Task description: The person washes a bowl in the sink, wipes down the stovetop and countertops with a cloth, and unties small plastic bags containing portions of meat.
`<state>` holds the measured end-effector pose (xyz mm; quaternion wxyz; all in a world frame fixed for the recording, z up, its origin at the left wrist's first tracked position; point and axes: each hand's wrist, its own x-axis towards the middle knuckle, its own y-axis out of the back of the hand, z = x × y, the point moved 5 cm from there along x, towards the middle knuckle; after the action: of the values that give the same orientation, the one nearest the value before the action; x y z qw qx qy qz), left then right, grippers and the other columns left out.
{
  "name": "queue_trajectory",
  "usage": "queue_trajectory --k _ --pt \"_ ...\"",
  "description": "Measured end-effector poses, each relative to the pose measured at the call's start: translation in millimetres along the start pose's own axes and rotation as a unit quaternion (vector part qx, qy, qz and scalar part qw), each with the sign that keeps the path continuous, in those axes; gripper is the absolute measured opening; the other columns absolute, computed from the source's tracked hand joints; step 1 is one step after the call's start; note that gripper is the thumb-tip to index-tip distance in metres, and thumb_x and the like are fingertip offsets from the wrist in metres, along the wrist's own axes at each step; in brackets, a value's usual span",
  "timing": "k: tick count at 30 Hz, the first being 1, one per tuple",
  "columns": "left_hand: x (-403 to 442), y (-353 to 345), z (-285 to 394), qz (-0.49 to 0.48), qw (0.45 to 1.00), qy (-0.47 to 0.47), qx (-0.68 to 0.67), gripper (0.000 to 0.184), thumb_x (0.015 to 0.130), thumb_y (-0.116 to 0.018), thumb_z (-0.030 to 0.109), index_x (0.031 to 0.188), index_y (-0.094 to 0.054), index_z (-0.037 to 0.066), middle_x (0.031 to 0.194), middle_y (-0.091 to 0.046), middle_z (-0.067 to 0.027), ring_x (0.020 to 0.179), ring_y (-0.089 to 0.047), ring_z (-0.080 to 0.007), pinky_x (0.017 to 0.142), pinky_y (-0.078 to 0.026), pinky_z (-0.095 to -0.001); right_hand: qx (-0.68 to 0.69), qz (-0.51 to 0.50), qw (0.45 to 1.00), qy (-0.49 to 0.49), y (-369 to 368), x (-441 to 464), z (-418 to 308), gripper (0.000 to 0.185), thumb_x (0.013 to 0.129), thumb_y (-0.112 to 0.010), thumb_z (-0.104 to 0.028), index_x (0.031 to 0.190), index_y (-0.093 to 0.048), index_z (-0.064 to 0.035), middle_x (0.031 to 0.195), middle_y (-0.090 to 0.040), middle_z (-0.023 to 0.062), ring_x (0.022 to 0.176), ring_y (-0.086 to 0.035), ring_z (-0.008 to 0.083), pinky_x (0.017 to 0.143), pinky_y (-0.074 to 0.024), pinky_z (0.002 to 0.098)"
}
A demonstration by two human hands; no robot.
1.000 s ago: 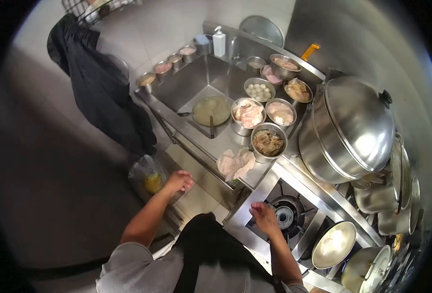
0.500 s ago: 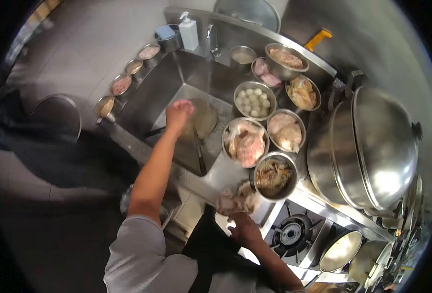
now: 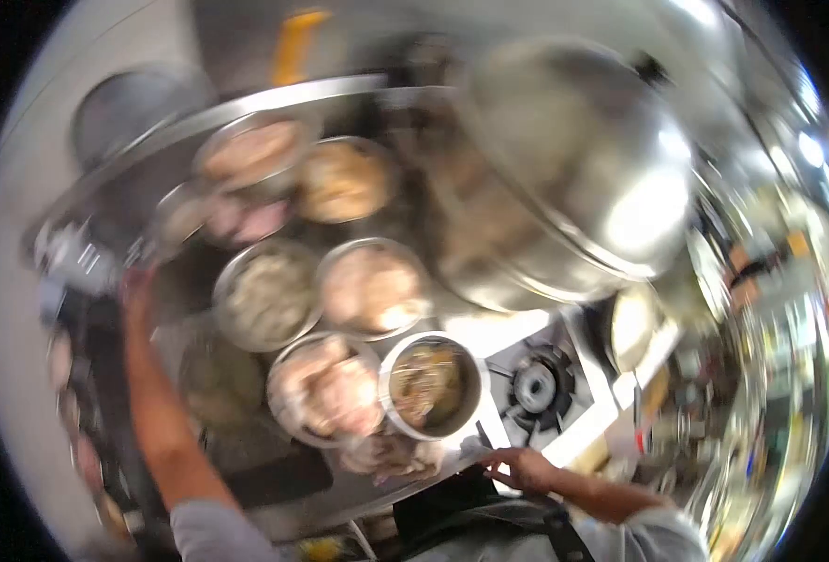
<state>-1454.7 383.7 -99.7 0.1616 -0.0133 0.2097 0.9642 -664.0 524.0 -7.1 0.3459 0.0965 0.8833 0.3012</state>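
The view is smeared by motion. My left hand [image 3: 140, 283] is stretched out at the far left, at the blurred tap beside the white pump bottle [image 3: 77, 258]; its fingers are too smeared to read. My right hand [image 3: 524, 468] is at the counter's front edge, fingers pointing left and somewhat apart, with nothing visible in them. Left of it, pieces of raw meat [image 3: 391, 457] lie on the metal counter. Just behind them stand a bowl of raw meat [image 3: 325, 389] and a pot of dark food in liquid [image 3: 428, 384].
More steel bowls stand behind: pale balls [image 3: 269, 292], pale meat [image 3: 372, 286], yellowish food [image 3: 344, 180] and pinkish meat [image 3: 255, 150]. A large domed steel steamer [image 3: 573, 178] rises at the back right. A gas burner [image 3: 533, 384] and a pan [image 3: 632, 328] are to the right.
My view has swung to the right. My left hand has gone from above the sink to the tap. My right hand has moved away from the loose meat, toward the right.
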Motion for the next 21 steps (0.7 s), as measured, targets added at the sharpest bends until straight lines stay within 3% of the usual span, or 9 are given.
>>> queue_trajectory --k 2,5,6,8,10,14,16,18,21 --pt "43 5 -27 -0.001 0.988 -0.088 0.128 0.064 0.075 -0.072 0.036 0.124 -0.053 -0.001 0.121 -0.057 -0.0184 0.113 -0.052 -0.0309 0.096 -0.04 -0.0423 0.008 0.034 0.999 0.007 10 -17 13 0.031 0.088 -0.063 -0.028 0.11 -0.062 -0.0065 0.098 -0.066 0.0118 0.085 -0.066 0.0259 0.076 -0.0531 0.0372" --pt "23 35 -33 0.108 0.887 -0.211 0.397 0.044 0.09 -0.054 0.03 0.117 -0.056 -0.004 0.113 -0.06 -0.0208 0.109 -0.055 -0.0317 0.096 -0.041 -0.0383 0.01 0.053 0.998 -0.036 2 -33 43 0.032 0.089 -0.061 -0.026 0.113 -0.059 -0.0055 0.102 -0.064 0.0128 0.087 -0.065 0.0246 0.076 -0.0529 0.0362" --pt "68 67 -89 0.153 0.864 -0.202 0.435 0.049 0.091 -0.05 0.04 0.118 -0.058 0.0 0.114 -0.061 -0.0193 0.104 -0.058 -0.0334 0.092 -0.044 -0.0397 0.011 0.07 0.997 -0.027 4 -40 49 0.032 0.089 -0.062 -0.026 0.113 -0.059 -0.0054 0.101 -0.064 0.0125 0.086 -0.065 0.0243 0.076 -0.0527 0.0359" --pt "16 80 -54 0.184 0.839 -0.033 0.511 0.054 0.092 -0.045 0.048 0.12 -0.057 0.004 0.106 -0.064 -0.0169 0.096 -0.061 -0.0356 0.086 -0.048 -0.0426 0.03 0.091 0.994 -0.049 9 -56 61 0.031 0.089 -0.061 -0.026 0.112 -0.06 -0.0056 0.1 -0.064 0.0117 0.086 -0.065 0.0238 0.075 -0.0526 0.036" --pt "2 75 -42 0.167 0.831 -0.046 0.528 0.055 0.091 -0.045 0.049 0.119 -0.059 0.004 0.105 -0.065 -0.0169 0.095 -0.061 -0.0356 0.085 -0.048 -0.0429 0.034 0.137 0.989 -0.049 9 -72 88 0.025 0.086 -0.064 -0.022 0.107 -0.063 -0.0084 0.097 -0.066 0.0104 0.084 -0.066 0.023 0.073 -0.0527 0.0349" --pt "-31 104 -56 0.104 0.797 -0.065 0.592 0.057 0.088 -0.047 0.053 0.112 -0.063 0.004 0.098 -0.068 -0.017 0.092 -0.063 -0.0355 0.081 -0.049 -0.0442 0.024 0.226 0.95 -0.215 27 -121 164 0.024 0.08 -0.066 -0.015 0.104 -0.065 -0.0095 0.098 -0.065 0.0109 0.086 -0.065 0.0263 0.075 -0.0522 0.0361" --pt "-67 120 -34 0.125 0.808 -0.054 0.574 0.055 0.088 -0.048 0.052 0.111 -0.064 0.004 0.099 -0.068 -0.017 0.093 -0.063 -0.0353 0.082 -0.048 -0.0436 -0.031 0.308 0.912 -0.268 42 -154 215 0.031 0.078 -0.067 -0.013 0.108 -0.062 -0.0086 0.107 -0.061 0.0139 0.098 -0.06 0.0299 0.084 -0.0491 0.0376" --pt "-122 133 -10 0.154 0.832 -0.028 0.532 0.052 0.088 -0.049 0.049 0.109 -0.066 0.004 0.1 -0.068 -0.0171 0.094 -0.062 -0.0348 0.084 -0.047 -0.0425 -0.073 0.406 0.854 -0.317 67 -189 261 0.047 0.075 -0.07 -0.013 0.118 -0.052 -0.0045 0.118 -0.053 0.0184 0.112 -0.05 0.0336 0.096 -0.0418 0.0399" --pt "-189 145 21 0.192 0.852 -0.009 0.486 0.049 0.088 -0.05 0.046 0.106 -0.067 0.004 0.101 -0.067 -0.0171 0.096 -0.062 -0.0344 0.086 -0.046 -0.0413 -0.118 0.48 0.768 -0.408 95 -228 337 0.073 0.07 -0.076 -0.027 0.127 -0.039 0.0002 0.128 -0.044 0.019 0.122 -0.04 0.0343 0.101 -0.0347 0.0456"
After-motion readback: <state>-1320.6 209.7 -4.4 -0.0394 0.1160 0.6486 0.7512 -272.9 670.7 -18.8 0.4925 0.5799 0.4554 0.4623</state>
